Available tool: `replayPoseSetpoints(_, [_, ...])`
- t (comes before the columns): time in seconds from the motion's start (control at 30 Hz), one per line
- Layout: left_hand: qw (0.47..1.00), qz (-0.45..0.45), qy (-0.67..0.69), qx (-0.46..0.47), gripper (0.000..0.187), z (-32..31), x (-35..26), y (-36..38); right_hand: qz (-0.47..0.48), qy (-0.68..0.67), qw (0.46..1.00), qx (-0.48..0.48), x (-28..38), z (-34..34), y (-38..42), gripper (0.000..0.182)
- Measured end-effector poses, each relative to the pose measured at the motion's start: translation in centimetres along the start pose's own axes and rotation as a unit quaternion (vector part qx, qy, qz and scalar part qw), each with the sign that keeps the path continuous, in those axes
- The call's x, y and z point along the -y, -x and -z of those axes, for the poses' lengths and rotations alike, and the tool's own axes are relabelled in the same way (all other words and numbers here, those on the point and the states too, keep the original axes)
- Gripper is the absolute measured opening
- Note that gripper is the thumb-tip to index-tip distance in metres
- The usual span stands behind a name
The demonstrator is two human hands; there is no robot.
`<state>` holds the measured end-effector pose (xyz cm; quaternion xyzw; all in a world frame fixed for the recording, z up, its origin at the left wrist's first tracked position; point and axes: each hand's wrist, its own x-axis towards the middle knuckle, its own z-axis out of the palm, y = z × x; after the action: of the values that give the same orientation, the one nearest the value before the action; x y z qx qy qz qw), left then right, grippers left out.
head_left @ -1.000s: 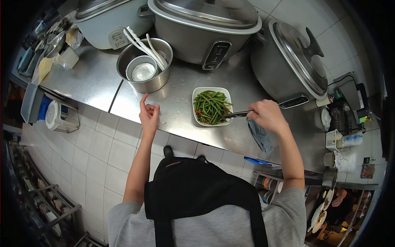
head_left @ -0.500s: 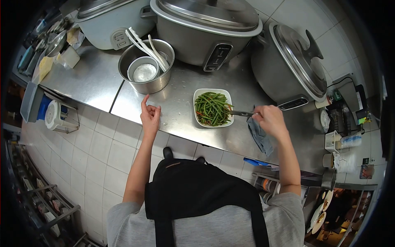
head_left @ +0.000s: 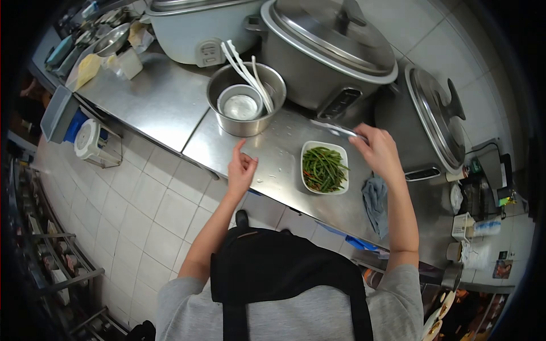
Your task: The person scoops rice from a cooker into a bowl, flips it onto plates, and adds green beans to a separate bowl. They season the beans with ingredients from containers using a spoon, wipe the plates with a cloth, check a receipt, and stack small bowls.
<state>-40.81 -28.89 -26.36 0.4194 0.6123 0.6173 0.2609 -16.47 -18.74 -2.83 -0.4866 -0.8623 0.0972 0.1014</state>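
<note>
My right hand point(head_left: 377, 149) is closed round a pair of metal tongs point(head_left: 335, 129), their tips pointing left above the counter. Just below the tongs sits a white square bowl point(head_left: 305, 181) filled with cooked green beans point(head_left: 324, 169) and small reddish bits. My left hand point(head_left: 243, 170) hovers at the counter's front edge with the index finger stretched out and the others loosely bent, holding nothing. Right beyond that hand stands a steel pot point(head_left: 244, 126) containing a smaller metal pot point(head_left: 241, 106) and white-handled utensils point(head_left: 250, 71).
Large rice cookers point(head_left: 324, 57) line the back of the steel counter point(head_left: 162, 113). A grey-blue cloth point(head_left: 375, 204) lies right of the bowl. At far left are a metal bowl point(head_left: 112, 40) and a lidded clear container point(head_left: 91, 139) below counter height.
My right hand has lifted the tongs away from the beans, up and behind the bowl. The view has shifted, so the counter items appear further right and lower. My left hand remains empty.
</note>
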Motion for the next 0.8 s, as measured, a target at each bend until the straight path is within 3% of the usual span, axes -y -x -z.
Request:
replayPoseSetpoints(0.13, [0.999,0.009,0.021,0.035,0.055,0.1,0.2,0.1,0.166,0.023,0.981,-0.097,5.0,-4.7,-6.5,0.018])
replayPoseSetpoints(0.27, [0.998,0.004,0.034,0.051,0.054,0.3,-0.3,0.1,0.240,0.090,0.960,-0.108,9.9,-9.1,-11.2,0.011])
replayPoseSetpoints(0.37, [0.996,0.005,0.042,0.074,0.054,0.6,-0.2,0.1,0.220,0.116,0.967,-0.060,11.3,-11.5,-12.9,0.012])
replayPoseSetpoints(0.5, [0.994,0.020,0.052,0.092,0.048,0.4,-0.4,0.1,0.165,0.082,0.983,0.006,9.1,-13.4,-12.5,0.016])
replayPoseSetpoints(0.6, [0.987,0.052,0.075,0.131,0.040,0.4,0.5,-0.1,0.131,-0.023,0.989,-0.060,6.0,-9.0,-9.6,0.036])
replayPoseSetpoints(0.63, [0.981,0.085,0.103,0.140,0.036,0.3,0.4,-0.4,0.117,-0.071,0.982,-0.133,3.5,-8.2,-8.4,0.036])
replayPoseSetpoints(0.67, [0.969,0.140,0.123,0.163,0.031,0.2,0.1,-0.5,0.061,-0.104,0.982,-0.143,0.8,-7.0,-6.8,0.033])
replayPoseSetpoints(0.73, [0.958,0.143,0.123,0.216,0.029,-1.0,-1.3,-0.9,-0.039,-0.107,0.976,-0.185,-5.6,-5.8,-2.7,0.025])
replayPoseSetpoints(0.8, [0.947,0.118,0.135,0.267,0.028,-3.4,-1.7,-1.7,-0.215,-0.068,0.963,-0.148,-11.7,-5.9,2.6,0.024])
